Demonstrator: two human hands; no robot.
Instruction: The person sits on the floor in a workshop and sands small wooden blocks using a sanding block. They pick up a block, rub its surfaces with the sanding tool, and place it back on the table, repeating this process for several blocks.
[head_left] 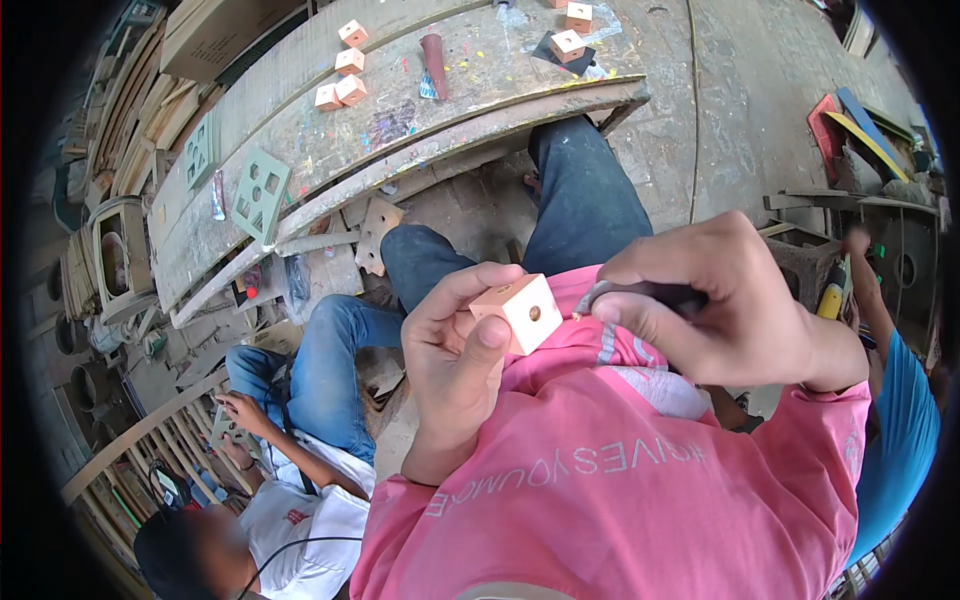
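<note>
Clamped between thumb and fingers, the left hand [450, 345] holds a small wooden cube [517, 311] with a round hole at chest height. Just beside it, the right hand [715, 305] has its grip closed on a dark tool [640, 295]. Beyond the knees, the paint-spattered bench [300, 160] carries more cubes [342, 92] and a dark red cone [434, 60].

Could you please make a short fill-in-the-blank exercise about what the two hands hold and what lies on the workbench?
1. The left hand holds a small wooden ____ with a round hole in one face.
2. The right hand grips a dark tool whose tip points toward the ____ hand.
3. More such blocks lie on the paint-spattered ____ beyond the knees.
4. The person's shirt is ____.

Missing words: cube; left; workbench; pink
</note>
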